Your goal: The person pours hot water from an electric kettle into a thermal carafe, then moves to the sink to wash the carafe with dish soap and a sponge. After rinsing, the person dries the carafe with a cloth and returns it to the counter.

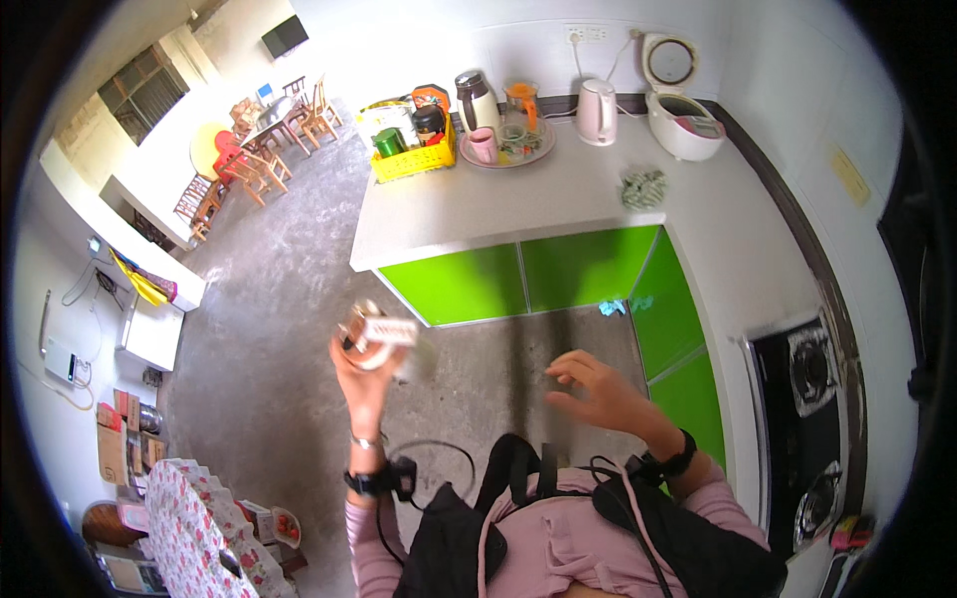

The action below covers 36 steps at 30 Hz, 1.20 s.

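My left hand (364,379) is raised over the concrete floor, gripping blurred containers (366,344). One shows a brown, shiny surface and a white label with red writing; a pale, rounded shape beside them is too blurred to name. My right hand (598,392) hangs in the air to the right, its fingers apart and nothing in it. It is nearest to the green cabinet doors (591,269) under the L-shaped countertop (508,202). A crumpled green-and-white cloth (643,187) lies on the counter near the inner corner.
Along the counter's back stand a yellow basket (415,163), a vacuum flask (478,105), a round tray (542,158) with cups, a pink kettle (596,112) and an open rice cooker (684,123). A gas stove (796,418) is at right. A flower-patterned tablecloth (191,523) covers a table at lower left.
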Tool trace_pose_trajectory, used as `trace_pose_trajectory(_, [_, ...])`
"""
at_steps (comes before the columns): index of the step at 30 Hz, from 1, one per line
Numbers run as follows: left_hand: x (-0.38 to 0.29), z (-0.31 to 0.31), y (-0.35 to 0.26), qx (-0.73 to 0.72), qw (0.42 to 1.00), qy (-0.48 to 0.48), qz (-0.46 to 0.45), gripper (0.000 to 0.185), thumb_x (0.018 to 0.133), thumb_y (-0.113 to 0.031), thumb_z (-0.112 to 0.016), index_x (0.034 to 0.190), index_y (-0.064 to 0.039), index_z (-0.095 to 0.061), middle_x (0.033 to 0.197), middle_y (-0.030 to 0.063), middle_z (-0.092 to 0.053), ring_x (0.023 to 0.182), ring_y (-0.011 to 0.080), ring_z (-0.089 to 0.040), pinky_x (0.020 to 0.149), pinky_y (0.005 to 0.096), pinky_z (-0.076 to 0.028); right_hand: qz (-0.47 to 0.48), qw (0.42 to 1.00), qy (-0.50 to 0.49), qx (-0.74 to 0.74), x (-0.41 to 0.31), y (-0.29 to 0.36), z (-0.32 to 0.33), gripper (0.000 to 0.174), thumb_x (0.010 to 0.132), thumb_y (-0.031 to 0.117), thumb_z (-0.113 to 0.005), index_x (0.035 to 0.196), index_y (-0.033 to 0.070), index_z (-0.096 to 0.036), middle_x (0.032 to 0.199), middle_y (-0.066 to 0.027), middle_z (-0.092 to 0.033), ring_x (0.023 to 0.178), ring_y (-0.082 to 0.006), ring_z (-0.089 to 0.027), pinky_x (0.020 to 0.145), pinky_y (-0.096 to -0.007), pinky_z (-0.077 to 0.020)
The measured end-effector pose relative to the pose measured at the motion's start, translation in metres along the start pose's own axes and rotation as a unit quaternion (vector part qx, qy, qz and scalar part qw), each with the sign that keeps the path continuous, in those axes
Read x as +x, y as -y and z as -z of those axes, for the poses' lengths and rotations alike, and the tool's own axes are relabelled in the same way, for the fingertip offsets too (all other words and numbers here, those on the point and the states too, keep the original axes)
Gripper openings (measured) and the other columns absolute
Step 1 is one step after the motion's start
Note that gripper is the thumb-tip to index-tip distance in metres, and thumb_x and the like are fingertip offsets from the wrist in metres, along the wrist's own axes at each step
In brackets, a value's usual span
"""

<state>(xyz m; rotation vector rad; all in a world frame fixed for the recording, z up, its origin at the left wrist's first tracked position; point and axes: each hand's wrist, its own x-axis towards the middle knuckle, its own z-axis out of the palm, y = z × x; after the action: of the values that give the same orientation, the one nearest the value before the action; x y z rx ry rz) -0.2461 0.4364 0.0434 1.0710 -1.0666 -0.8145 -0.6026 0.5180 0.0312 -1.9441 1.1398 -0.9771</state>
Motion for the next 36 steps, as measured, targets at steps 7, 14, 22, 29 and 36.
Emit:
trace_pose_trajectory(7, [0.35, -0.059, 0.109, 0.029, 0.994, 0.003, -0.109, 0.072, 0.075, -0.008, -0.088, 0.136, 0.004, -0.051, 0.123, 0.0102, -0.066, 0.107, 0.0156, -0.064, 0.093, 0.0302, -0.052, -0.14, 0.985, -0.059, -0.079, 0.127, -0.109, 0.023, 0.033, 0.09, 0.022, -0.074, 0.114, 0.002, -0.065, 0.11, -0.0146, -0.064, 0.092, -0.029, -0.067, 0.079, -0.0363, -0.0539])
trace_pose_trajectory(14, [0.616, -0.15, 0.249, 0.002, 0.989, -0.041, -0.142, 0.067, 0.063, -0.017, -0.096, 0.115, 0.005, -0.059, 0.102, 0.0115, -0.071, 0.094, 0.0184, -0.066, 0.088, 0.0324, -0.052, -0.289, 0.942, -0.14, -0.1, 0.299, -0.14, 0.033, 0.031, 0.091, 0.019, -0.072, 0.114, 0.002, -0.064, 0.108, -0.0146, -0.066, 0.094, -0.0266, -0.067, 0.08, -0.035, -0.0529])
trace_pose_trajectory(22, [0.711, -0.215, 0.379, 0.243, 0.944, -0.138, -0.176, 0.091, 0.057, -0.025, -0.096, 0.13, 0.005, -0.05, 0.121, 0.0193, -0.051, 0.119, 0.0367, -0.044, 0.105, 0.0487, -0.035, -0.355, 0.91, -0.176, -0.12, 0.402, -0.153, 0.05, 0.028, 0.092, 0.014, -0.07, 0.117, 0.003, -0.065, 0.106, -0.0126, -0.068, 0.094, -0.0226, -0.068, 0.081, -0.0325, -0.0536])
trace_pose_trajectory(29, [0.737, -0.237, 0.412, 0.268, 0.953, -0.006, -0.143, 0.064, 0.063, -0.019, -0.094, 0.112, 0.01, -0.064, 0.108, 0.0159, -0.07, 0.099, 0.0276, -0.068, 0.091, 0.0385, -0.058, -0.393, 0.904, -0.135, -0.104, 0.422, -0.188, 0.075, 0.038, 0.095, 0.032, -0.067, 0.116, 0.001, -0.065, 0.11, -0.0158, -0.067, 0.098, -0.0279, -0.068, 0.083, -0.0377, -0.0538])
trace_pose_trajectory(36, [0.726, -0.242, 0.432, 0.575, 0.787, -0.144, -0.172, 0.094, 0.06, -0.053, -0.089, 0.133, -0.006, -0.053, 0.113, 0.0186, -0.064, 0.104, 0.0382, -0.061, 0.088, 0.0509, -0.047, -0.357, 0.914, -0.176, -0.085, 0.448, -0.307, 0.173, 0.037, 0.096, 0.033, -0.068, 0.116, 0.001, -0.066, 0.103, -0.0121, -0.071, 0.093, -0.024, -0.069, 0.078, -0.0355, -0.055])
